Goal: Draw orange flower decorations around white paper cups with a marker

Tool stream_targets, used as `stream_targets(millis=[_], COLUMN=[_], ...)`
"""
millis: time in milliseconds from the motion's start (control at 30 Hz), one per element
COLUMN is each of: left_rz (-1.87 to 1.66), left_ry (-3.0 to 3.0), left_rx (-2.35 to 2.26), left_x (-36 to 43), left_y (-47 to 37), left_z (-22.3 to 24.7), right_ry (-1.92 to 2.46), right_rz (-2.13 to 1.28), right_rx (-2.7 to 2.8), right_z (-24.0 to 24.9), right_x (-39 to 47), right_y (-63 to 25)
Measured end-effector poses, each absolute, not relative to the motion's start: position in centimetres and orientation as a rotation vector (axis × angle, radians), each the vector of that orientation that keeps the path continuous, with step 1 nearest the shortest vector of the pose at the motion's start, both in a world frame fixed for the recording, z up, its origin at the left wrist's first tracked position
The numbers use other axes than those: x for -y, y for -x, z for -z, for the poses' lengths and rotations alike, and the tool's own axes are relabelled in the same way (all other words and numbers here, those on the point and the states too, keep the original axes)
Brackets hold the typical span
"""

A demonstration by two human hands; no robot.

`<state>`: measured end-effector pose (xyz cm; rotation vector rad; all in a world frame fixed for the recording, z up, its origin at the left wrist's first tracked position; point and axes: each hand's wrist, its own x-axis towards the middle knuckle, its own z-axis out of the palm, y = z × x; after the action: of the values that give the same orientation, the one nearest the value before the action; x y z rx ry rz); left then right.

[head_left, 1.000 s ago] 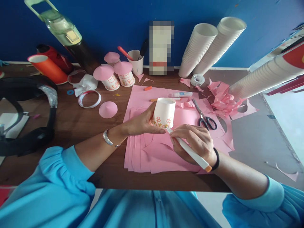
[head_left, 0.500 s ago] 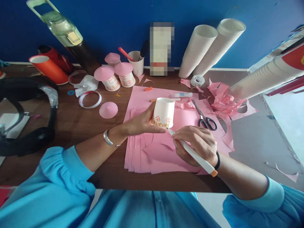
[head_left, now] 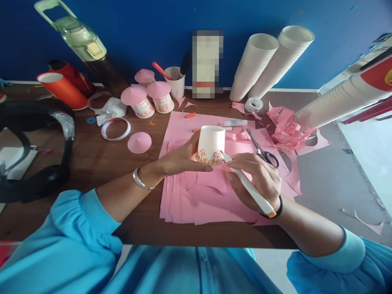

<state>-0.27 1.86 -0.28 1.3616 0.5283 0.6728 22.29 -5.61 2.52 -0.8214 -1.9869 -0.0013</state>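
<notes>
A brown worktop (head_left: pixel 142 214) carries layered pink sheets (head_left: pixel 180 196). Above them, the left grip (head_left: pixel 183 158) holds the white cup (head_left: pixel 212 139); the right grip (head_left: pixel 260 175) holds the marker (head_left: pixel 249 185), tip at the cup's lower right side, contact unclear. Step in hand: apparently drawing. The next stroke likely calls for a steady cup.

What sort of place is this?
Probably a craft table; home, school or workshop, can't tell. Signs: pink paper sheets, black-handled scissors lying on them, and a flower-decorated paper cup in the left hand.
</notes>
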Motion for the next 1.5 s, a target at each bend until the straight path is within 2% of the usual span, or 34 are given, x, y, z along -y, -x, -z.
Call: stream_targets(millis=[1500], left_rz=[-0.597], left_ry=[-1.231], left_rx=[-0.541], left_x=[-1.1], left_y=[0.7], left_z=[-0.8], right_ry=[0.732], right_rz=[-0.046], right_rx=[2.074], right_z=[-2.6], right_x=[5.7], right_y=[-22.0])
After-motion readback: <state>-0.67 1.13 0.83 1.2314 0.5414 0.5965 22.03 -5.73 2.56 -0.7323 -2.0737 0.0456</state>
